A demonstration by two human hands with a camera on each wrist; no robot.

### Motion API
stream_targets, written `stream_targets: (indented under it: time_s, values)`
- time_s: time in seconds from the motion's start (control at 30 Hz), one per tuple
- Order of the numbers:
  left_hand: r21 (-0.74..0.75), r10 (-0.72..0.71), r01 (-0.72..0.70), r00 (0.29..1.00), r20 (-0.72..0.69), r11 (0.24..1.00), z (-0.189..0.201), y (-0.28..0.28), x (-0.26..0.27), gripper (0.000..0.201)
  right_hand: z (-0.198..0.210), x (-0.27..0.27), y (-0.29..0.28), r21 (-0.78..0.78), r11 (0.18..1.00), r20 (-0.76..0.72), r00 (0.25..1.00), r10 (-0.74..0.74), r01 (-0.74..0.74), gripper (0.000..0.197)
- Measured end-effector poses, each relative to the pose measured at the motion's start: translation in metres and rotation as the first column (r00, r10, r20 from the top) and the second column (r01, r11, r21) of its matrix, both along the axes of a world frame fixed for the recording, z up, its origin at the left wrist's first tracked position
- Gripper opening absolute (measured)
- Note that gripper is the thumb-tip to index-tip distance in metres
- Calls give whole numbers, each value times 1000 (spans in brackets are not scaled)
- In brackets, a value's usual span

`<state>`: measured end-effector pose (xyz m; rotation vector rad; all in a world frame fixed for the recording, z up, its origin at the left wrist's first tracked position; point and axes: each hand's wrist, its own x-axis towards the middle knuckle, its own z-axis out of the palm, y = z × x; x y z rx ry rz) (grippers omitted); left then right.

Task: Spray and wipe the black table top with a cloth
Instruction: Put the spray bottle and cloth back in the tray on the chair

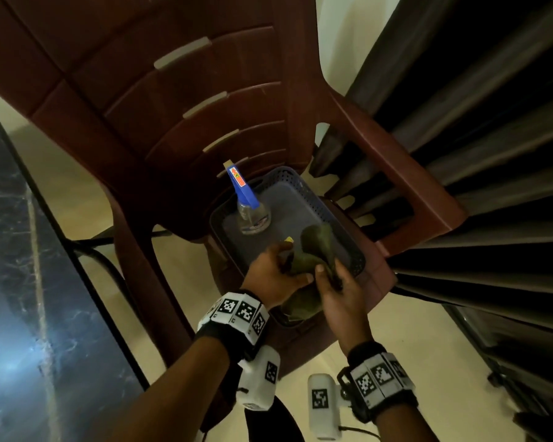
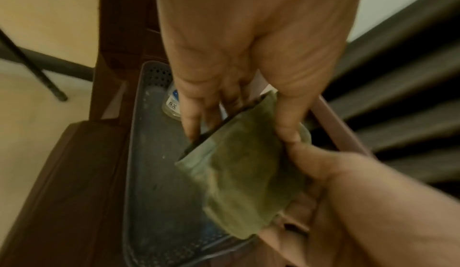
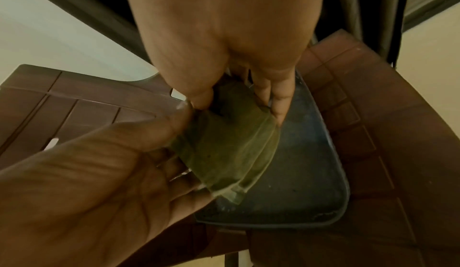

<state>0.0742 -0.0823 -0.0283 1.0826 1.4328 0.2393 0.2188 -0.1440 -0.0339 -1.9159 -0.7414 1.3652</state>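
A green cloth (image 1: 313, 250) hangs folded over the grey tray (image 1: 300, 199), held between both hands. My left hand (image 1: 278, 272) pinches its left side; in the left wrist view the left hand (image 2: 239, 129) has fingers behind and thumb in front of the cloth (image 2: 239, 182). My right hand (image 1: 336, 288) grips the right edge, and in the right wrist view the right hand (image 3: 239, 108) pinches the cloth (image 3: 229, 153) from above. A clear spray bottle (image 1: 251, 212) with a blue trigger stands upright at the tray's far end. The black marble table top (image 1: 20, 282) lies at the left.
The tray sits on the seat of a brown plastic chair (image 1: 173, 90), whose back rises just behind it. Dark pleated curtains (image 1: 492, 154) hang close on the right. Black metal table legs (image 1: 109, 260) stand between table and chair over a pale floor.
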Motion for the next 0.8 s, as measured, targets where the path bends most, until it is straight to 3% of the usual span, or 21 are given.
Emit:
stream_targets:
  time_s: [0.13,0.2,0.27,0.33,0.4,0.47,0.5,0.57,0.63,0.67,0.73,0.8]
  values:
    - [113,-154,155,988,-20,981,0,12,-13,51,-6,19,1,-83,987,-171,978,119,-135,75]
    - [171,-249,254,967,-53,952,4,17,-19,44,0,32,3,-34,919,-1,919,394,-393,94]
    - [187,-331,332,943,-36,925,9,20,-24,32,-3,45,9,-72,744,297,698,651,-664,104]
    - [201,-371,363,929,5,910,16,23,-28,32,-4,53,21,-123,583,462,474,750,-803,92]
    - [224,-354,340,935,26,913,19,26,-32,29,-6,60,33,-138,514,455,407,792,-847,65]
    - [234,-254,240,967,31,942,19,32,-38,26,-5,70,46,-171,531,393,437,809,-830,38]
    - [228,-181,172,983,20,958,16,35,-42,32,-3,77,51,-222,542,341,456,822,-811,33]
    - [192,-20,17,1000,13,981,11,37,-48,36,0,88,60,-254,632,222,592,775,-732,31]
    - [113,107,-104,994,-23,988,2,34,-48,38,-1,94,63,-171,825,54,831,554,-538,28]
    - [82,147,-141,987,-66,987,-5,31,-46,41,-3,93,64,-127,903,-36,911,410,-411,31]
    - [13,207,-207,971,-124,978,-19,20,-39,45,-9,86,66,-68,979,-120,975,185,-194,41]
    - [-111,251,-265,960,-125,958,-37,7,-33,52,-21,79,70,-54,989,-69,989,131,-135,52]
